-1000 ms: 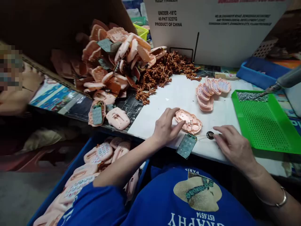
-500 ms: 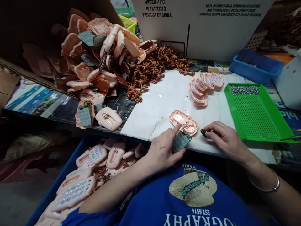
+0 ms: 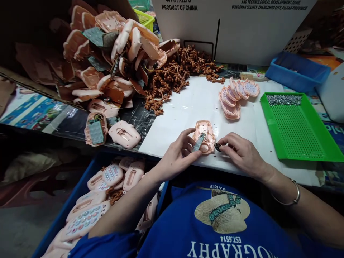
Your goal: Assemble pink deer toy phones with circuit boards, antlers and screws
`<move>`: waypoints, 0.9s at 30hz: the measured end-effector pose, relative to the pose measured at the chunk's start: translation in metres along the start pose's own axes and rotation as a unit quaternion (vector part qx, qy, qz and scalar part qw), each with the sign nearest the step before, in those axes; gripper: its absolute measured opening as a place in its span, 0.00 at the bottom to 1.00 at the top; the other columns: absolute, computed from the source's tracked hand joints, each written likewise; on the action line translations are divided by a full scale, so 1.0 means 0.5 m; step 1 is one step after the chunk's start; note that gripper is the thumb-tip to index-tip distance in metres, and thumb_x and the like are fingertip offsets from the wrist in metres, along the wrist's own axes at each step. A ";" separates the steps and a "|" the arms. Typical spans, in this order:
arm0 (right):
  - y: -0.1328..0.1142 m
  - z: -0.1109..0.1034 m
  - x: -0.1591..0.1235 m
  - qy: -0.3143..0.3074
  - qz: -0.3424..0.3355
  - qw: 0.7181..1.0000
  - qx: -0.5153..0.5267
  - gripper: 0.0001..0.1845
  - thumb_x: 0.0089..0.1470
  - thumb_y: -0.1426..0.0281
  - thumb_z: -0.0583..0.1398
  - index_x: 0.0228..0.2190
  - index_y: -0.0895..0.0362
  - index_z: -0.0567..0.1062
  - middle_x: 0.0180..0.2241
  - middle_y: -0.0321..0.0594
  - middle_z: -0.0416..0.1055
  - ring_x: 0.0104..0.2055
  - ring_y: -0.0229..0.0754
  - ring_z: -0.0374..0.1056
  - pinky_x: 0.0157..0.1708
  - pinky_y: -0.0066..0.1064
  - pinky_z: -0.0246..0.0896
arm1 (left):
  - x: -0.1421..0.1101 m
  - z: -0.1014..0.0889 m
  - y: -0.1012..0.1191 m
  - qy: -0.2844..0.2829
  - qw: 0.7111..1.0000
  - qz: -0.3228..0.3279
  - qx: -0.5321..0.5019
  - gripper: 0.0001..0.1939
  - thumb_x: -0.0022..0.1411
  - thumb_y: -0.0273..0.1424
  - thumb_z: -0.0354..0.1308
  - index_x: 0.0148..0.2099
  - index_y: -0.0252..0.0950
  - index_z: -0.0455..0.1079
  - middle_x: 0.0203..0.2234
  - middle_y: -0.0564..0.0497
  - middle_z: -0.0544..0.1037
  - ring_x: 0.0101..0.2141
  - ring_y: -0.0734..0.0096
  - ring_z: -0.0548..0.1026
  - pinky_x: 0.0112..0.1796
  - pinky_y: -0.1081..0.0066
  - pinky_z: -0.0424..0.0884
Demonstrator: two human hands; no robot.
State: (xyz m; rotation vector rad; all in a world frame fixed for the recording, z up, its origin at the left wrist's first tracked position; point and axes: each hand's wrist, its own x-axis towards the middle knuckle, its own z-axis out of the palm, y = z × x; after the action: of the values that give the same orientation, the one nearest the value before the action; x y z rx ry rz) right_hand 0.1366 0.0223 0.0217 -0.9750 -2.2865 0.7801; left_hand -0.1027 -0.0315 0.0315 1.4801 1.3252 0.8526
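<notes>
A pink plastic half shell [image 3: 208,126] lies with its hollow side up on the white sheet in front of me. My left hand [image 3: 180,152] is at its left side, holding a small grey-green circuit board [image 3: 199,141] tilted over the shell between thumb and fingers. Thin wires run from the board. Between the thumb and fingertips of my right hand [image 3: 242,152] is a small round black part, like a little speaker [image 3: 217,146], just off the shell's right edge. A wire seems to reach it from the shell.
A cardboard box [image 3: 40,95] spills pink shells with boards at left, beside a heap of brown branching plastic pieces [image 3: 172,80]. Keypad shells [image 3: 229,104] lie behind my right hand. A green tray [image 3: 301,132] holds metal screws. Assembled pink pieces [image 3: 86,218] fill a blue bin below.
The shell has been turned more upright towards me. My left hand has tilted the board up over it, and my right hand has moved left with the black part.
</notes>
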 end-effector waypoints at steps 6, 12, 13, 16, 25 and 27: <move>0.002 -0.009 -0.002 0.023 0.052 0.997 0.049 0.06 0.62 0.70 0.58 0.38 0.56 0.75 0.35 0.38 0.73 0.38 0.39 0.69 0.40 0.33 0.63 | 0.007 -0.001 -0.003 -0.030 0.978 -0.072 -0.195 0.31 0.61 0.39 0.61 0.63 0.38 0.56 0.36 0.52 0.71 0.31 0.71 0.74 0.30 0.72 0.72; 0.001 -0.018 -0.015 0.031 0.147 0.977 0.153 0.09 0.61 0.64 0.58 0.39 0.55 0.76 0.32 0.37 0.72 0.31 0.38 0.68 0.33 0.32 0.63 | 0.012 0.008 -0.009 -0.065 0.960 -0.081 -0.259 0.28 0.64 0.40 0.58 0.63 0.39 0.57 0.38 0.49 0.75 0.33 0.67 0.77 0.30 0.70 0.73; 0.002 -0.021 -0.019 0.033 0.173 0.966 0.189 0.10 0.61 0.62 0.59 0.40 0.54 0.76 0.31 0.36 0.72 0.29 0.37 0.67 0.31 0.31 0.63 | 0.012 0.012 -0.008 -0.064 0.966 -0.075 -0.238 0.29 0.64 0.41 0.58 0.63 0.39 0.57 0.39 0.48 0.75 0.34 0.67 0.77 0.30 0.71 0.73; 0.009 -0.027 -0.032 0.039 0.237 0.929 0.283 0.15 0.58 0.57 0.61 0.41 0.54 0.75 0.29 0.35 0.71 0.28 0.35 0.66 0.29 0.29 0.65 | 0.007 0.028 -0.002 -0.016 0.997 -0.011 -0.078 0.32 0.62 0.41 0.61 0.64 0.38 0.56 0.41 0.47 0.73 0.36 0.69 0.74 0.31 0.73 0.70; 0.006 -0.010 -0.064 0.009 0.267 0.883 0.386 0.18 0.58 0.53 0.62 0.42 0.53 0.72 0.33 0.37 0.76 0.35 0.38 0.73 0.38 0.32 0.71 | 0.009 0.061 -0.006 0.080 0.959 0.144 0.231 0.39 0.61 0.39 0.63 0.68 0.35 0.51 0.43 0.44 0.75 0.36 0.68 0.75 0.37 0.68 0.74; 0.000 0.000 -0.061 0.006 0.255 0.885 0.389 0.17 0.59 0.54 0.61 0.42 0.53 0.72 0.33 0.37 0.76 0.36 0.38 0.73 0.39 0.33 0.70 | 0.011 0.068 -0.009 0.091 0.950 0.161 0.250 0.40 0.61 0.39 0.63 0.69 0.35 0.50 0.45 0.43 0.76 0.38 0.66 0.77 0.38 0.67 0.75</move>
State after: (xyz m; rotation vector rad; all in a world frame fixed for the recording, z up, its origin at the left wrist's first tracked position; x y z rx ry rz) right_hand 0.1550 -0.0012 0.0146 -1.1483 -1.4381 1.7191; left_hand -0.0717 -0.0327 0.0163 2.0993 1.5340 0.9166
